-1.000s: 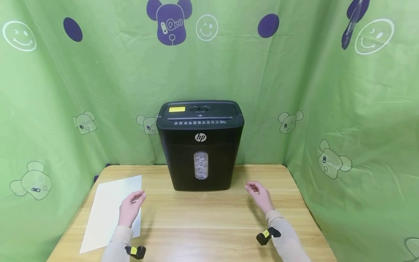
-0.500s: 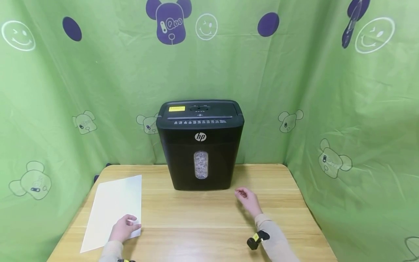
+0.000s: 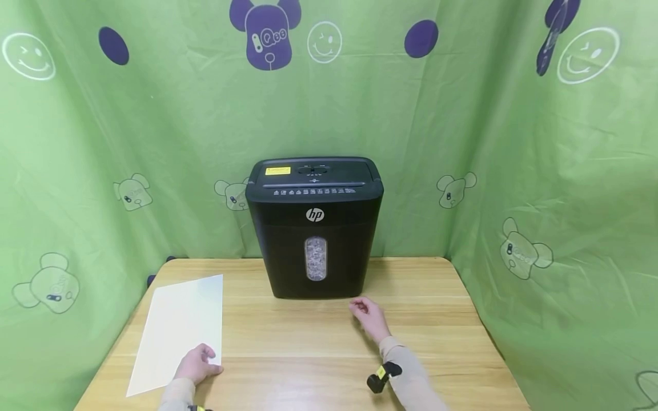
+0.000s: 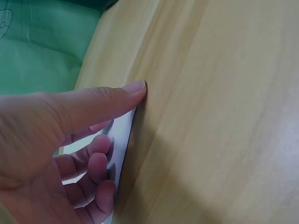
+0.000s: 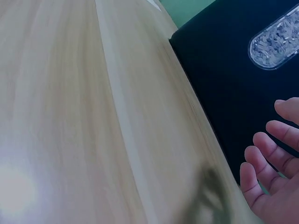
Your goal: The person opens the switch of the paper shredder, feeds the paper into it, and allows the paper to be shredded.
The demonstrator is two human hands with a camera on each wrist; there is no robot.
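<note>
A white sheet of paper [image 3: 177, 328] lies on the left part of the table. My left hand [image 3: 195, 365] is low over its near right corner, the thumb right at the paper's edge. In the left wrist view, the bent fingers of my left hand [image 4: 60, 140] rest over the sheet [image 4: 122, 135], spread apart from the thumb. A black HP paper shredder [image 3: 288, 245] stands upright at the back middle. My right hand [image 3: 371, 319] hovers in front of its lower right corner, fingers loosely bent and holding nothing.
The wooden table [image 3: 288, 342] reaches back to a green printed curtain [image 3: 411, 142] that closes off the back and both sides. Through the shredder's front window [image 3: 316, 259], paper shreds show. A yellow label [image 3: 277, 171] is on its top.
My left hand has moved toward me and down to the paper's near right corner. My right hand has moved left, closer to the shredder's base. Paper and shredder stay put.
</note>
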